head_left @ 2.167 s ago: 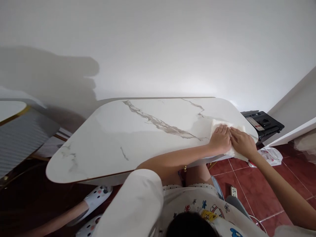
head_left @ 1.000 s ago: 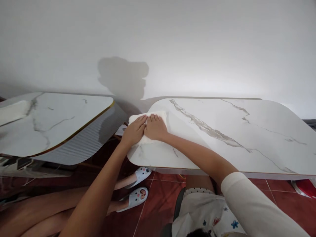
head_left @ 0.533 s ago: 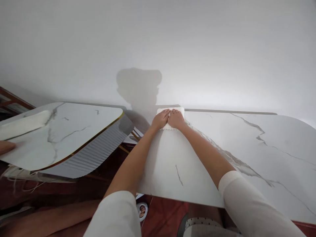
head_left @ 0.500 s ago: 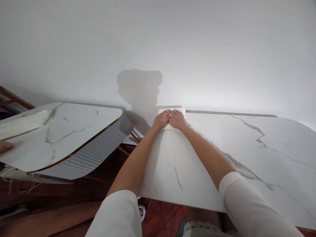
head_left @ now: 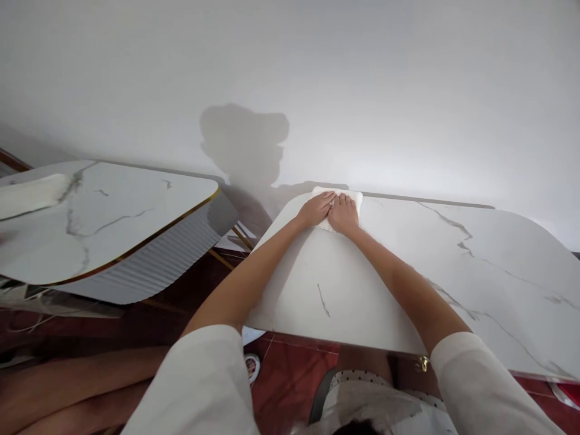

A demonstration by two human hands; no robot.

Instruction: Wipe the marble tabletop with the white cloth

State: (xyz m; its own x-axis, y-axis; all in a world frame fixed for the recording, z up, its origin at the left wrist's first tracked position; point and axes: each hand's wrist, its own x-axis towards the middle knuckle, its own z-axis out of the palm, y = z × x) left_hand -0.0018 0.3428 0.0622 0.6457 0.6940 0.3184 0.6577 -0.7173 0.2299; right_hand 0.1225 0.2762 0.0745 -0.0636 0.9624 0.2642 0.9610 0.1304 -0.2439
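Note:
A folded white cloth (head_left: 357, 198) lies on the marble-patterned white tabletop (head_left: 362, 284), close to its back edge by the wall. My left hand (head_left: 316, 209) lies flat on the cloth's left part, fingers stretched forward. Beside it, my right hand (head_left: 344, 213) rests flat over the cloth's right part. Both hands press it from above, their fingers nearly touching. Most of the cloth is hidden under them, and neither hand is wrapped round it.
A second marble-topped table (head_left: 122, 205) with a gold edge stands at left, bearing a white cloth or pad (head_left: 34, 194). A person's bare legs (head_left: 77, 386) show at lower left. The wall (head_left: 385, 90) runs behind both tables. The floor has red tiles (head_left: 294, 380).
Both hands and the cloth went from the tabletop's right end to its left end, then to the back edge, and have slid right along it. The other person's hand at far left has mostly left view.

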